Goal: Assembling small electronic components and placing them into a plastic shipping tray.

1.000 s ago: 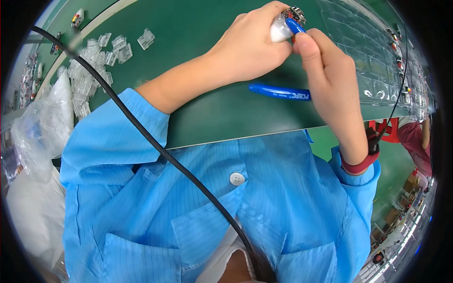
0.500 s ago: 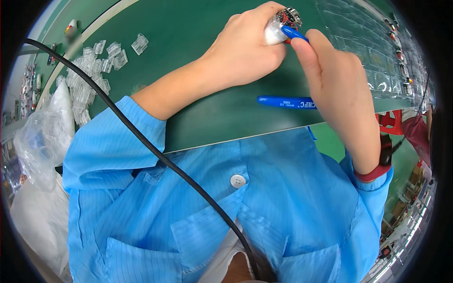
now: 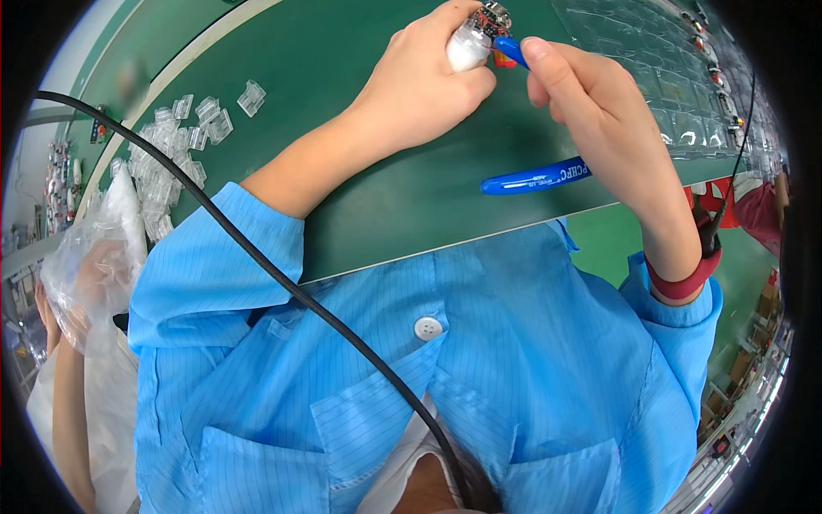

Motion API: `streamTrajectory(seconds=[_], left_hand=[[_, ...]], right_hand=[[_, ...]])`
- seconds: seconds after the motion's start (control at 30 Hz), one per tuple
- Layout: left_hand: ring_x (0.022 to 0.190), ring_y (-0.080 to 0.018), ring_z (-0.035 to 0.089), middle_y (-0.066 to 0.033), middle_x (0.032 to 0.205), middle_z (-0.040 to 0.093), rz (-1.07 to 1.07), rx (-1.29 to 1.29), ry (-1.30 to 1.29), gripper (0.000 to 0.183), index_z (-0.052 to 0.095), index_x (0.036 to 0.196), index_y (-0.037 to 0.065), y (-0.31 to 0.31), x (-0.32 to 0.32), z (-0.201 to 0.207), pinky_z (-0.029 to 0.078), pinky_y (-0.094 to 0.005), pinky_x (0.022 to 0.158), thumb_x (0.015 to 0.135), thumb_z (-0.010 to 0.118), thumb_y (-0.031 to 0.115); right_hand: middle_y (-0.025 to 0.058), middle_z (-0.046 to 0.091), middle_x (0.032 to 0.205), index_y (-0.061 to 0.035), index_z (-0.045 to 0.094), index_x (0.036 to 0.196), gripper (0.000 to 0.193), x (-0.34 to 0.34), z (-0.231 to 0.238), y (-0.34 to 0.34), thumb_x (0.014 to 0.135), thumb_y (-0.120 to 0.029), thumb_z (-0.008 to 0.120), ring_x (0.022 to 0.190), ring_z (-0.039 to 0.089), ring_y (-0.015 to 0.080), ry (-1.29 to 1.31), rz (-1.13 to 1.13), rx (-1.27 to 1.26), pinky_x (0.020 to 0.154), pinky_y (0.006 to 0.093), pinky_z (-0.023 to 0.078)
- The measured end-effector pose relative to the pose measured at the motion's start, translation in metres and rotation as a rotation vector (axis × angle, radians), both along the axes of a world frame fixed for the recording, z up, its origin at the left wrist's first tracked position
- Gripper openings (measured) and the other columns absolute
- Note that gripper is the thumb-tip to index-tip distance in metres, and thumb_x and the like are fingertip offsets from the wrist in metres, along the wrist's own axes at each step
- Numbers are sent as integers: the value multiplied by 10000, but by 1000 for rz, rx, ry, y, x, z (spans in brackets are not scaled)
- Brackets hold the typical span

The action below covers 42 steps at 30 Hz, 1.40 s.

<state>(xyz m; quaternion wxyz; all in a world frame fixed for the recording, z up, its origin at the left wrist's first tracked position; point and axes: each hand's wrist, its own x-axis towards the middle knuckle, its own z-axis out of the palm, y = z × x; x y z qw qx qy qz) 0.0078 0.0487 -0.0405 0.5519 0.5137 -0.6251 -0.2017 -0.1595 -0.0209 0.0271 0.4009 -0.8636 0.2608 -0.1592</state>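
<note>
My left hand (image 3: pixel 425 81) is closed around a small white-and-clear rounded part with an electronic assembly (image 3: pixel 490 20) on its upper end. Beside it, my right hand (image 3: pixel 591 103) pinches a blue tool handle (image 3: pixel 511 50) between thumb and fingers. The handle's end meets or overlaps the assembly, and a small red piece (image 3: pixel 503 60) shows just below it. A second blue handle (image 3: pixel 533 178) juts left from beneath my right hand, above the green table. Whether both handles belong to one tool is hidden by the hand.
Loose clear plastic pieces (image 3: pixel 163 163) lie on the green table (image 3: pixel 377 223) at left. Clear plastic trays (image 3: pixel 634 77) lie at far right. A black cable (image 3: pixel 248 254) crosses the view. Another person's forearm (image 3: pixel 70 411) and a clear plastic bag (image 3: pixel 77 248) are at left.
Both hands, with the part and the blue handle, have shifted slightly left and up. The lower blue handle has tilted. Another person's hand and forearm have appeared at the left.
</note>
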Motion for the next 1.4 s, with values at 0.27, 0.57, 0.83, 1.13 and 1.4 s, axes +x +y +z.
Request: streamTrajectory(seconds=[0.27, 0.57, 0.83, 1.13, 1.4], left_hand=[[740, -224, 549, -130, 828, 558, -37, -314, -195, 343, 500, 1061, 22, -1, -4, 3, 446, -314, 686, 721, 536, 16], [833, -343, 632, -191, 886, 649, 122, 371, 46, 401, 559, 1088, -1, 3, -12, 28, 493, -371, 744, 696, 575, 84], [797, -308, 639, -167, 884, 642, 100, 185, -8, 392, 556, 1093, 24, 0, -6, 17, 496, -351, 720, 710, 589, 96], [761, -139, 520, -76, 843, 557, -205, -413, -134, 353, 508, 1087, 20, -16, 8, -11, 435, -270, 692, 736, 519, -14], [758, -140, 527, -71, 851, 563, -62, -1, 8, 271, 518, 1040, 14, -1, -1, 2, 433, -261, 684, 772, 554, -6]], right_hand=[[37, 312, 542, -8, 495, 687, 452, 7, 12, 2, 960, -365, 446, 522, 309, 105, 142, 28, -142, 477, 288, 259], [153, 528, 595, -15, 488, 753, 323, 7, -3, 27, 946, -273, 494, 474, 474, 352, 245, -109, -838, 445, 416, 332], [114, 492, 560, 11, 570, 781, 390, -1, -8, 0, 949, -327, 472, 498, 475, 212, -88, -48, -62, 490, 346, 368], [-38, 356, 585, -39, 527, 752, 419, 6, -15, 6, 979, -369, 404, 555, 327, 50, -105, -11, 82, 490, 233, 270], [82, 421, 554, -35, 510, 728, 408, 13, 0, 18, 977, -341, 407, 523, 396, 154, 83, 11, -201, 492, 275, 317]])
